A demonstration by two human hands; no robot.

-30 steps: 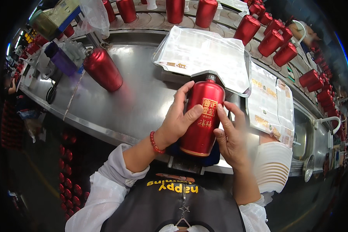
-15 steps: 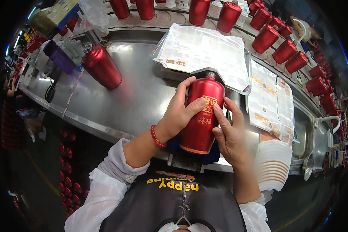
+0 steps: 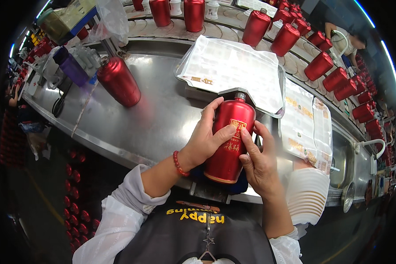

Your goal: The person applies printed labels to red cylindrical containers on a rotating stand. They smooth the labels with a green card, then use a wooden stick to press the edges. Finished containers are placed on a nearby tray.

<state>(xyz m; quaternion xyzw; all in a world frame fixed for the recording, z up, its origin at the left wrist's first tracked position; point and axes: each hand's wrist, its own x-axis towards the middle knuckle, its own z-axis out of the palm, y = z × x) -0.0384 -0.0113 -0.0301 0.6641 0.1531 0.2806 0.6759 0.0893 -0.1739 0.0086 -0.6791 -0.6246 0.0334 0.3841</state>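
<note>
A glossy red bottle with gold markings leans back in front of me, its clear glass neck pointing away. Around its left side wraps my left hand, the thumb lying on the gold label. My right hand holds the right side, with a fingertip at the label's edge. Under the bottle's base is a dark blue cloth or pad, mostly hidden. Just beyond the neck sits a tray covered by white printed sheets.
Another red bottle stands on the steel table at left, near a purple bottle. A curved conveyor carries several red bottles behind. At right lie more printed sheets, stacked white trays and a sink.
On the conveyor, the red bottles have moved to the right. The whole view has shifted slightly. Both hands keep nearly the same grip on the red bottle.
</note>
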